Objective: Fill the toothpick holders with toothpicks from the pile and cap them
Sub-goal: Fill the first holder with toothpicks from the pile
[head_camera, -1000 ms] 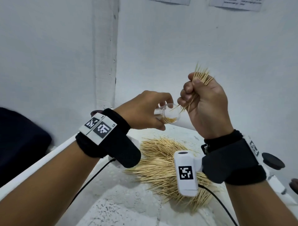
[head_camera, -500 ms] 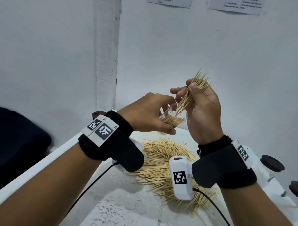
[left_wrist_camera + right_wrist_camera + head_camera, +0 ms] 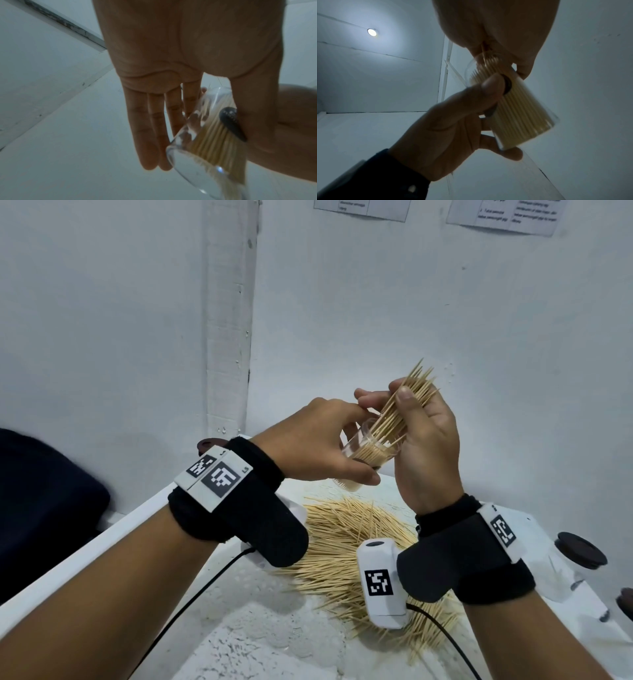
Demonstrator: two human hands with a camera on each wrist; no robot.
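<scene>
Two hands: both raised above the pile (image 3: pixel 356 546), meeting at one clear holder (image 3: pixel 368 451).
Left hand (image 3: pixel 310 445): wraps the holder, thumb underneath, fingers over the far side; left of the pile's middle.
Holder: tilted, mouth up and to the right, above the pile's far edge, off the table (image 3: pixel 239 642).
Bundle (image 3: pixel 406 405): toothpicks, lower ends inside the holder mouth, tips fanned above the right thumb.
Right hand (image 3: pixel 426 440): thumb and fingers pinch the bundle, above the pile's right part.
Capped holder (image 3: pixel 570 563): dark lid, right of the pile, near the table's right edge.
Left wrist view only: a dark round piece (image 3: pixel 232 123) pressed by the thumb against the holder (image 3: pixel 205 142) wall; fingers (image 3: pixel 149 128) nearly straight along the side.
Right wrist view only: holder (image 3: pixel 522 108) packed along its length with toothpicks; ceiling lamp (image 3: pixel 372 32).
Edges and room: white rail (image 3: pixel 89 553) left of the pile; wall close behind it; bare tabletop in front of it.
</scene>
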